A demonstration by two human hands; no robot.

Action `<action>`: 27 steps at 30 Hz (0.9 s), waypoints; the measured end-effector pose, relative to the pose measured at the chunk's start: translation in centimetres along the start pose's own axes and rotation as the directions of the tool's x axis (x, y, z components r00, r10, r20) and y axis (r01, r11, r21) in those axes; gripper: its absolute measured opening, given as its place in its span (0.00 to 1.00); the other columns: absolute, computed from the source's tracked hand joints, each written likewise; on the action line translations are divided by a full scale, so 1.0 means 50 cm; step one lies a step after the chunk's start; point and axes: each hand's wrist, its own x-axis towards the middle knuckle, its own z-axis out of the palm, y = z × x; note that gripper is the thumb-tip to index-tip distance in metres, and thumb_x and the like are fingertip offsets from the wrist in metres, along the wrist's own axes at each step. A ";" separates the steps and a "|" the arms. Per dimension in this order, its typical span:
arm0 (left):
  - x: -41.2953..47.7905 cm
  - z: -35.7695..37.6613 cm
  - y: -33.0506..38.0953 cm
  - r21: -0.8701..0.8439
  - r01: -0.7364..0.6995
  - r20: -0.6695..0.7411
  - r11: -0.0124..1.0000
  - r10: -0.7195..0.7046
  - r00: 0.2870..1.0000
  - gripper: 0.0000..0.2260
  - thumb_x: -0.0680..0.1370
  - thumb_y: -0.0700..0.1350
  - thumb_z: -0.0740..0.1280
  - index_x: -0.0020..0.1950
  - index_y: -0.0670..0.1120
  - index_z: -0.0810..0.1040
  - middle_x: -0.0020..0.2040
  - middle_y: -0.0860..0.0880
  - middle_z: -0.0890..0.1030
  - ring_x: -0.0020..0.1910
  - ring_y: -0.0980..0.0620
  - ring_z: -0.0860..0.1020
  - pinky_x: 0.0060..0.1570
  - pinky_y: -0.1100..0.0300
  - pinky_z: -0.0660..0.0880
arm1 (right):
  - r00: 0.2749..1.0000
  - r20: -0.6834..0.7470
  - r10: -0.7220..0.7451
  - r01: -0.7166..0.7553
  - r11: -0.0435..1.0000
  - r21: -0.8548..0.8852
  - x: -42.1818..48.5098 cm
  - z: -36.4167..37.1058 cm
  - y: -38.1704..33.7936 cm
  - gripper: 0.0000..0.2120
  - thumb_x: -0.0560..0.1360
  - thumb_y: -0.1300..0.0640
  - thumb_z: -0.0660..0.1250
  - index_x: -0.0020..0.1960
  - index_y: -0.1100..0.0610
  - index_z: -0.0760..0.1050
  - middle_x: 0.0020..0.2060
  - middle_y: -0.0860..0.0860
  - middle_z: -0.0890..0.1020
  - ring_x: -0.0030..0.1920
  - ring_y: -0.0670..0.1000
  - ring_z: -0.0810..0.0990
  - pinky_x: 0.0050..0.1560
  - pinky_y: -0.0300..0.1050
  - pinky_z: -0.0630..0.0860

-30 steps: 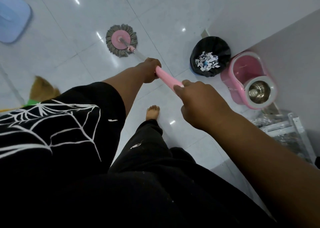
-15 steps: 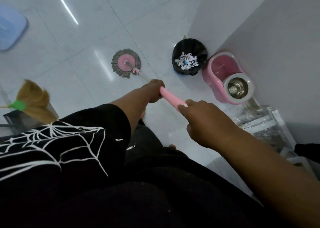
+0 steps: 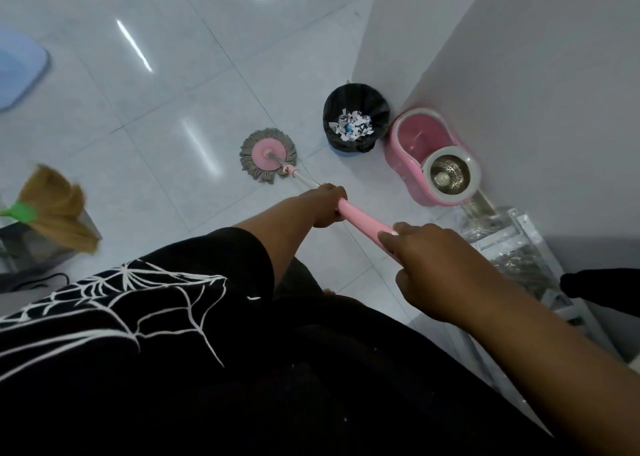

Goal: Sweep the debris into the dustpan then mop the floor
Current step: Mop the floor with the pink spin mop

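A spin mop lies with its round grey-fringed pink head [image 3: 268, 159] flat on the white tiled floor [image 3: 166, 116], left of a black bin. Its pink handle [image 3: 363, 222] slants back toward me. My left hand [image 3: 325, 204] grips the handle lower down, where the pink grip meets the metal shaft. My right hand [image 3: 440, 268] is closed around the upper end. A straw broom [image 3: 57, 210] with a green collar rests at the left edge on a grey dustpan [image 3: 31, 248].
A black-lined bin [image 3: 356, 120] holding torn paper scraps stands by the wall corner. A pink mop bucket [image 3: 433, 154] with a steel spinner sits against the grey wall. A metal rack [image 3: 519, 248] stands at right. A blue mat [image 3: 17, 68] lies far left.
The mop head has been pulled back toward me and to the right, closer to the bin. The view has shifted, and the broom and dustpan show more fully at left.
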 end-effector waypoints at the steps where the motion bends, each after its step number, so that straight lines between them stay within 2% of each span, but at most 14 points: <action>1: 0.002 -0.004 -0.007 -0.014 -0.005 -0.011 1.000 0.005 1.000 0.20 0.76 0.50 0.70 0.65 0.48 0.71 0.64 0.44 0.72 0.58 0.43 0.76 0.61 0.48 0.73 | 1.000 0.000 -0.001 0.001 1.000 -0.011 0.009 -0.005 -0.002 0.18 0.74 0.59 0.63 0.64 0.53 0.73 0.48 0.51 0.77 0.38 0.52 0.72 0.38 0.42 0.65; 10: 0.082 -0.132 -0.124 -0.088 0.022 -0.074 0.996 -0.028 0.997 0.19 0.76 0.47 0.71 0.65 0.48 0.71 0.65 0.43 0.70 0.58 0.42 0.76 0.62 0.48 0.72 | 1.000 -0.008 0.016 -0.017 0.999 -0.036 0.191 -0.079 -0.029 0.18 0.75 0.60 0.64 0.65 0.53 0.72 0.49 0.51 0.77 0.36 0.51 0.68 0.38 0.39 0.63; 15: 0.156 -0.268 -0.242 -0.102 0.053 -0.090 0.993 -0.062 0.994 0.20 0.75 0.45 0.71 0.65 0.47 0.71 0.67 0.42 0.69 0.59 0.41 0.76 0.64 0.50 0.71 | 1.000 -0.013 0.020 -0.020 1.000 -0.013 0.370 -0.143 -0.063 0.21 0.75 0.60 0.61 0.68 0.54 0.71 0.57 0.56 0.78 0.43 0.55 0.79 0.38 0.43 0.67; 21: 0.244 -0.440 -0.373 -0.091 0.073 -0.087 0.993 -0.081 0.993 0.21 0.76 0.44 0.71 0.66 0.46 0.71 0.67 0.42 0.68 0.60 0.42 0.75 0.64 0.53 0.69 | 0.998 -0.057 0.010 -0.009 1.000 0.018 0.581 -0.227 -0.096 0.20 0.74 0.59 0.63 0.66 0.55 0.72 0.59 0.57 0.78 0.43 0.56 0.79 0.37 0.42 0.65; 25: 0.286 -0.523 -0.438 -0.043 0.091 -0.063 0.995 -0.093 0.994 0.20 0.76 0.45 0.71 0.66 0.46 0.71 0.67 0.42 0.68 0.60 0.43 0.75 0.63 0.54 0.68 | 0.996 -0.084 0.012 -0.005 0.996 0.085 0.679 -0.253 -0.119 0.18 0.76 0.57 0.63 0.66 0.56 0.73 0.59 0.57 0.79 0.47 0.57 0.80 0.45 0.45 0.75; 27: 0.295 -0.542 -0.455 -0.025 0.094 -0.056 0.995 -0.095 0.994 0.20 0.76 0.45 0.71 0.66 0.46 0.71 0.67 0.42 0.68 0.60 0.43 0.75 0.63 0.54 0.69 | 0.996 -0.090 0.008 0.001 0.995 0.101 0.702 -0.257 -0.124 0.18 0.76 0.56 0.63 0.65 0.57 0.74 0.57 0.58 0.79 0.47 0.57 0.80 0.45 0.46 0.76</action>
